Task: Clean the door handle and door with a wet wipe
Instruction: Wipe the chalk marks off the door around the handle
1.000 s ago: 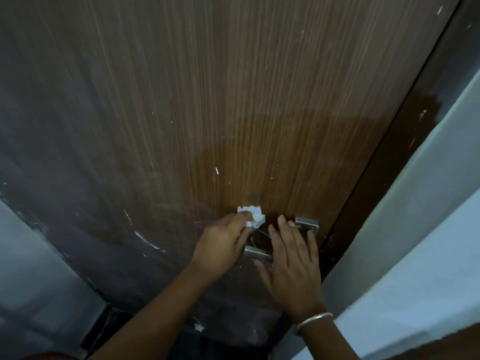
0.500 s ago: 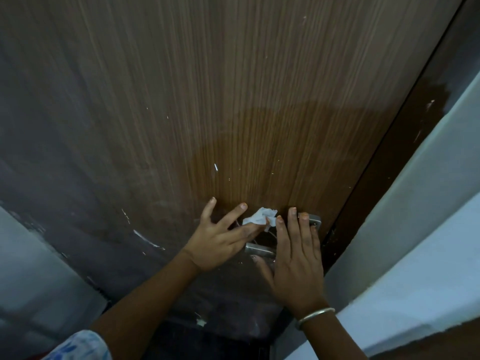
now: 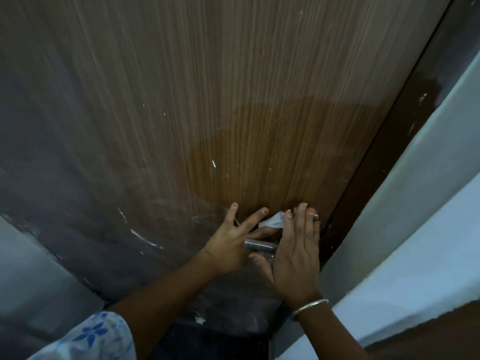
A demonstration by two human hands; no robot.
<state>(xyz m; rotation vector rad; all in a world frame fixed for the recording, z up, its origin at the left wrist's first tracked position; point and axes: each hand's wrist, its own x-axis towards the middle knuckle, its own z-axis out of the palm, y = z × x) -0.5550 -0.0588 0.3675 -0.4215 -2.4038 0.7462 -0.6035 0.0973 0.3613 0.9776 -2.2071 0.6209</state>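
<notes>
Pinches the crumpled wet wipe (image 3: 271, 222) in the left hand (image 3: 231, 242), with two outer fingers splayed on the wooden door (image 3: 233, 100). Holds the wipe against the door, just above the metal door handle (image 3: 259, 246). Lays the right hand (image 3: 296, 261) flat, fingers straight, over the handle's inner end, just beside the wipe. Wears a bangle (image 3: 309, 306) on the right wrist.

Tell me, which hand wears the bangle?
The right hand, flat by the door's edge: a silver bangle circles its wrist. The left hand, pinching the wipe, has a bare wrist.
</notes>
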